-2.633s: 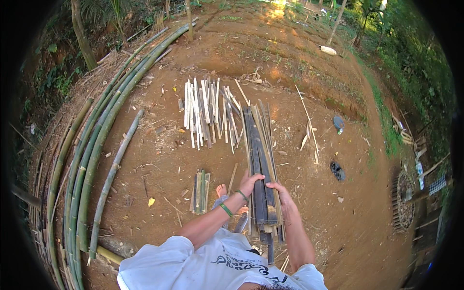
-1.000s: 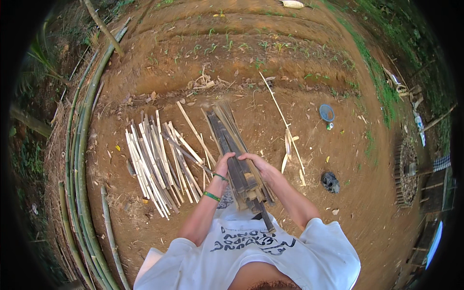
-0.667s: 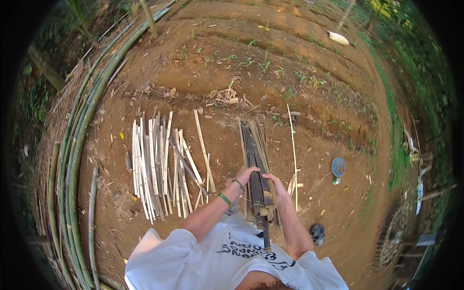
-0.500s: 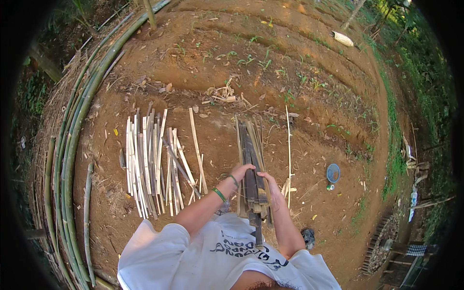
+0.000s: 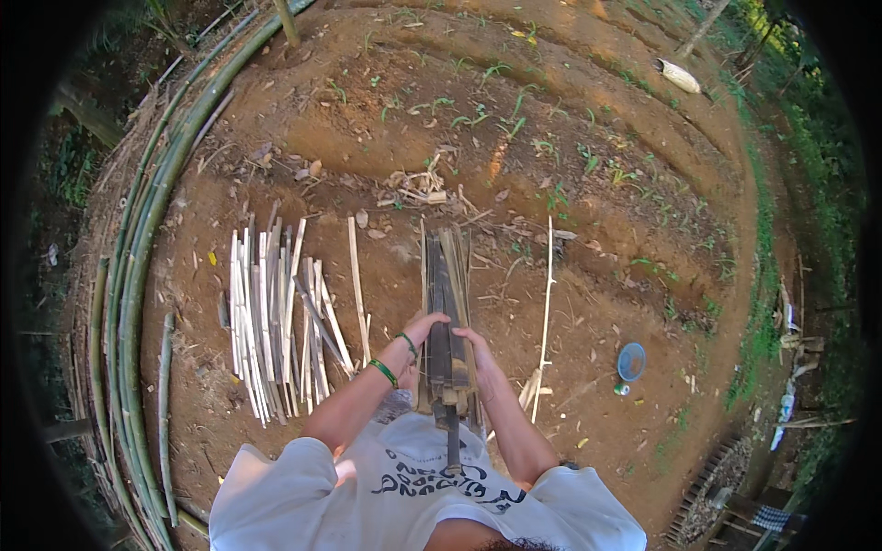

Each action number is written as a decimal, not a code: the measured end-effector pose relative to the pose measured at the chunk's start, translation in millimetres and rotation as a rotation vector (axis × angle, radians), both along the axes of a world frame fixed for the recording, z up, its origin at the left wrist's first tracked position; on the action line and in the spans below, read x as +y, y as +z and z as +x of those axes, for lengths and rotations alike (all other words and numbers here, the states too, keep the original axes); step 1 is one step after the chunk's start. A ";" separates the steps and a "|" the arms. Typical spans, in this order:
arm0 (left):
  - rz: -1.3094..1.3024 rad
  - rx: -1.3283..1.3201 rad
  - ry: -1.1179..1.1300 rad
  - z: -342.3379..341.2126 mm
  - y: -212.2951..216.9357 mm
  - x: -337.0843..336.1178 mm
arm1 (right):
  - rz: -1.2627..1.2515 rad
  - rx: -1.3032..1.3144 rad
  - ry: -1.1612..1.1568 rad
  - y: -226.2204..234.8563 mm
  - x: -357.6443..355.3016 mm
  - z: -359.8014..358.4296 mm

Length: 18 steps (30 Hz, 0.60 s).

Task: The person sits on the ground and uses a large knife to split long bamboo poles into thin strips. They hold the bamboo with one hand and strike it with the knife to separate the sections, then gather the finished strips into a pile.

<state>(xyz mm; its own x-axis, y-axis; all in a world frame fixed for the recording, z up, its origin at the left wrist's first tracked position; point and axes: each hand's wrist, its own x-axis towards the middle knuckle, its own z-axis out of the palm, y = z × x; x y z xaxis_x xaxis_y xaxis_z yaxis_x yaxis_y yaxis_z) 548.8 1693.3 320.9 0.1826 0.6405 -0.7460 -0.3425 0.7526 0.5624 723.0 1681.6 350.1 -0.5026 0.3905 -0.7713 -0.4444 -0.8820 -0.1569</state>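
Between my two hands is a bundle of dark and tan bamboo strips (image 5: 446,285), held lengthwise in front of my shirt. One dark strip sticks out of its near end toward me. My left hand (image 5: 424,329), with green bands at the wrist, is closed around the left side, its thumb on top. My right hand (image 5: 476,347) grips the right side in the same way; the fingers of both are mostly hidden underneath. Left of the bundle, many pale and dark strips (image 5: 266,321) lie side by side on the soil, with a single pale strip (image 5: 357,285) nearer to it.
Long green bamboo poles (image 5: 138,275) curve along the left. A thin pale stick (image 5: 547,303) lies right of the bundle, with a blue basket (image 5: 631,362) and a small can (image 5: 622,389) farther right. Planted soil ridges (image 5: 441,101) cross the far side; a white sack (image 5: 680,76) lies there.
Both hands have shifted a little left with the bundle, still gripping it. The view has also turned slightly. The strips on the ground keep their arrangement.
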 end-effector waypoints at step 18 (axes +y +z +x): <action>-0.050 -0.010 0.462 -57.4 -23.0 103.7 | -0.031 -0.027 0.367 -6.1 166.5 -72.2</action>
<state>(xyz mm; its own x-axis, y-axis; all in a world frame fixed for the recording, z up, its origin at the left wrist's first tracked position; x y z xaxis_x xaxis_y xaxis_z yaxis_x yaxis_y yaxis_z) 491.3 1797.1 297.9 -0.1062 0.6196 -0.7777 -0.6538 0.5457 0.5241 650.8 1848.1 344.0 -0.5837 0.1641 -0.7952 -0.0938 -0.9864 -0.1347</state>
